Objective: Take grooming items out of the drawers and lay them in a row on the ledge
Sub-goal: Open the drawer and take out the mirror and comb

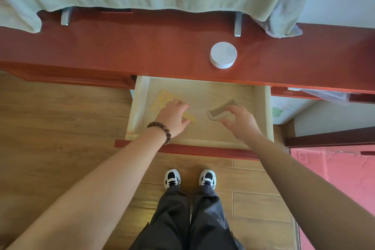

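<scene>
Soft, even daylight, faint shadows, slight overall blur, wide-angle bending at edges.
</scene>
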